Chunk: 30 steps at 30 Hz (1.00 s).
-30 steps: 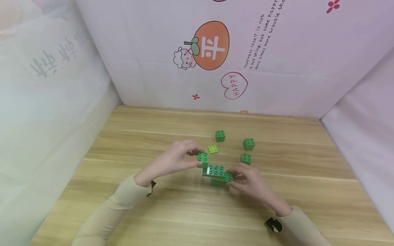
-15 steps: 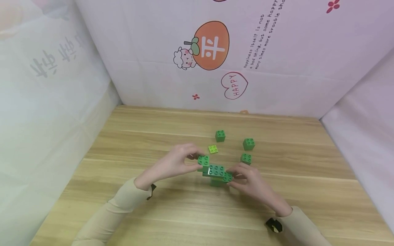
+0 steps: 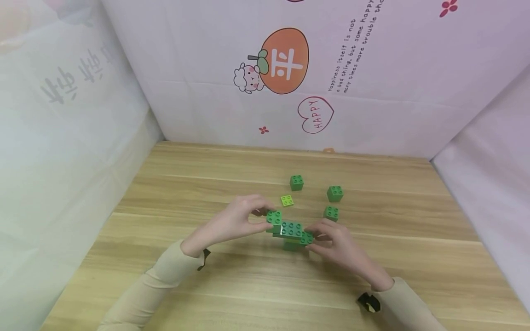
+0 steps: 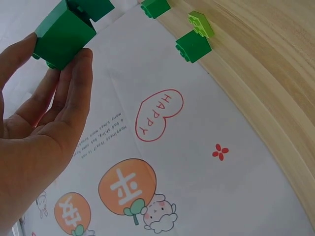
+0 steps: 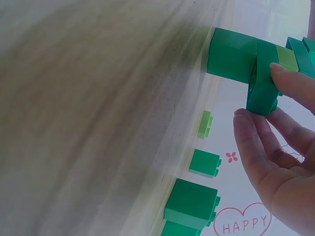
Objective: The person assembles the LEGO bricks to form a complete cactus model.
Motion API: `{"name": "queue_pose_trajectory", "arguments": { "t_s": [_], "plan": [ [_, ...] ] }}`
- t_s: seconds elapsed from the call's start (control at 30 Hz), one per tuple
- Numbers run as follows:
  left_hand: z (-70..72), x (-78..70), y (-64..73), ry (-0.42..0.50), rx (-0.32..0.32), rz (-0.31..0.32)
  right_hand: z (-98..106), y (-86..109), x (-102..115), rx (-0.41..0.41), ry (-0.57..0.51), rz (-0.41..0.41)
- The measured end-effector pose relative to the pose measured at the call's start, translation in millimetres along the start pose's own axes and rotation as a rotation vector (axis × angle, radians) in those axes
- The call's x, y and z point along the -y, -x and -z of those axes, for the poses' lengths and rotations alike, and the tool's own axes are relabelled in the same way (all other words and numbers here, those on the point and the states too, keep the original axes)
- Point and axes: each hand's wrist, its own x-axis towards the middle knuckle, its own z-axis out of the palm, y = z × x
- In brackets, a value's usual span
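Observation:
My left hand [image 3: 238,221] pinches a green toy building brick [image 3: 274,219] with several studs between thumb and fingers. That brick is at the left end of a dark green longer brick [image 3: 291,229], the top of a small stack; whether they are fully pressed together I cannot tell. In the right wrist view, the stack has a green base brick [image 5: 230,55], a thin dark green piece [image 5: 263,93] jutting out to one side, and a lime piece [image 5: 287,58] above it. My right hand [image 3: 337,241] pinches the jutting end of the thin piece.
Behind the stack lie a flat lime brick [image 3: 286,201] and a loose green brick [image 3: 296,183]. Two more, a green brick [image 3: 335,193] and a nearer green brick [image 3: 331,213], stand beyond my right hand. A printed cloth wall [image 3: 207,101] borders the wooden table [image 3: 232,285].
My left hand has lowered its green brick slightly toward me, onto or right over the left end of the stack. My right hand keeps its grip and place.

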Motion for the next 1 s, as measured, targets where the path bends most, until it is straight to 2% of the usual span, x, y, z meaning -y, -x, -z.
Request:
{"name": "queue_pose_trajectory", "arguments": {
  "t_s": [0.27, 0.53, 1.0],
  "plan": [
    [-0.5, -0.8, -0.8, 0.002, 0.0, 0.002, 0.6, -0.2, -0.1, 0.0, -0.006, 0.001],
    [-2.5, -0.7, -1.0, 0.09, 0.058, 0.075, 0.6, -0.4, 0.2, 0.0, -0.002, 0.001],
    [-2.3, -1.0, 2.5, 0.059, 0.045, 0.058, 0.6, -0.3, 0.9, 0.003, -0.006, 0.003]
  ]
}}
